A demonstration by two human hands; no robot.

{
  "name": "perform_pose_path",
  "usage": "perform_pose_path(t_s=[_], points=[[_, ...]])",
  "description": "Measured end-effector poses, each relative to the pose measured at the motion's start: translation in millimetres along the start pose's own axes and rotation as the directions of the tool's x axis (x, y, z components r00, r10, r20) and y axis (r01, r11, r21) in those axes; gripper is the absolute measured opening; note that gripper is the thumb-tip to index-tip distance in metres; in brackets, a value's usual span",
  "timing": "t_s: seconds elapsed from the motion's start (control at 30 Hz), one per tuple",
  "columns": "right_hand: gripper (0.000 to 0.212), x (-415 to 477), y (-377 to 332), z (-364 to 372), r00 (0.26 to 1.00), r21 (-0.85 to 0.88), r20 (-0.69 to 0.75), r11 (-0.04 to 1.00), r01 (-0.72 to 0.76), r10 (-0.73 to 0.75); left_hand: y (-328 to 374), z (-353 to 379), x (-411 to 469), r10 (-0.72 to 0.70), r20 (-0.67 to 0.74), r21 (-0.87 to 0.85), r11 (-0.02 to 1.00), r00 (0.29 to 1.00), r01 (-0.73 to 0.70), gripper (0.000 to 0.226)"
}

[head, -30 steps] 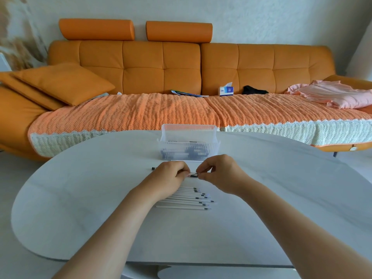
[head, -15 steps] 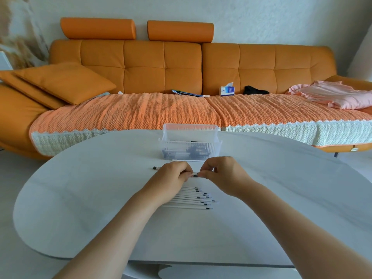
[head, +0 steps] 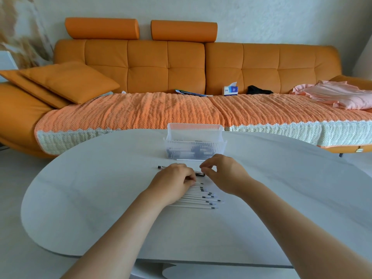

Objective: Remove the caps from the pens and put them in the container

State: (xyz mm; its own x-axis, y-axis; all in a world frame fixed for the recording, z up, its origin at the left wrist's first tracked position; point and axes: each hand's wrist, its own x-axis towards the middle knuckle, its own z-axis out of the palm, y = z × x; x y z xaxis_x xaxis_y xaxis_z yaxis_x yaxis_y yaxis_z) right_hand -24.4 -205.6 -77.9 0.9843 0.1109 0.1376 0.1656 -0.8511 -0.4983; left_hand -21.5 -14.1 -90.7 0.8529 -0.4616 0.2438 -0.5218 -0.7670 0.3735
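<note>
White pen [head: 163, 167] lies gripped under the curled left hand [head: 173, 178]; right hand [head: 223, 172] hovers beside, fingers curled, any hold unclear.

a home living room: a long orange tufted sofa [head: 201, 67] with throw pillows [head: 68, 81], a knitted cover [head: 141, 111], a tissue box [head: 230, 90] and pink clothing [head: 338, 93] behind the white bench [head: 100, 198].
</note>
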Motion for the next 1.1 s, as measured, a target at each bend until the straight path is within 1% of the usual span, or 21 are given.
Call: perform_pose_path(t_s=[0.1,0.3,0.37,0.43,0.57,0.67,0.77,0.87,0.97,1.1], points=[[0.021,3.2,-0.6,3.9,0.999,-0.089,0.049,0.996,-0.018,0.023,0.9,0.7,-0.3,0.007,-0.004,0.036,0.999,1.0,-0.007,0.01],[0.016,11.3,-2.5,7.4,0.996,-0.161,0.076,0.987,-0.028,0.041,-0.2,-1.7,-1.3,-0.003,0.013,0.027,1.0,1.0,0.003,0.013],[0.013,11.7,-0.4,6.7,0.996,-0.14,0.071,0.989,-0.035,0.045,-3.5,-2.6,0.0,-0.003,-0.026,0.011,1.0,1.0,0.003,0.015],[0.009,11.7,2.4,4.9,0.997,-0.11,0.059,0.993,-0.04,0.047,-8.7,-3.3,3.1,0.01,-0.095,0.005,1.0,0.995,-0.009,0.015],[0.005,8.7,7.0,-2.8,0.999,-0.007,0.018,0.999,-0.044,0.044,-16.4,-4.7,8.2,0.072,-0.223,0.105,0.993,0.972,-0.05,0.025],[0.003,6.1,7.7,-8.6,0.999,0.101,-0.02,0.994,-0.034,0.036,-15.8,-4.4,8.7,0.112,-0.214,0.202,0.977,0.97,-0.068,0.03],[0.004,3.7,8.0,-12.2,1.0,0.125,-0.011,0.992,-0.019,0.02,-12.3,-3.8,8.1,0.096,-0.2,0.195,0.979,0.975,-0.057,0.022],[0.004,0.3,8.6,-13.5,1.0,0.055,0.004,0.998,0.019,-0.019,-7.3,-3.8,6.6,0.052,-0.196,0.148,0.989,0.979,-0.023,0.016],[0.018,-4.3,4.2,-13.8,0.995,-0.02,0.044,0.996,0.087,-0.086,-0.2,-3.9,5.6,0.029,-0.194,0.102,0.995,0.981,-0.009,0.014],[0.025,-8.4,-2.9,-11.8,0.979,-0.105,0.138,0.981,0.164,-0.149,7.8,-3.7,5.6,0.073,-0.188,0.09,0.994,0.979,-0.057,0.01]])
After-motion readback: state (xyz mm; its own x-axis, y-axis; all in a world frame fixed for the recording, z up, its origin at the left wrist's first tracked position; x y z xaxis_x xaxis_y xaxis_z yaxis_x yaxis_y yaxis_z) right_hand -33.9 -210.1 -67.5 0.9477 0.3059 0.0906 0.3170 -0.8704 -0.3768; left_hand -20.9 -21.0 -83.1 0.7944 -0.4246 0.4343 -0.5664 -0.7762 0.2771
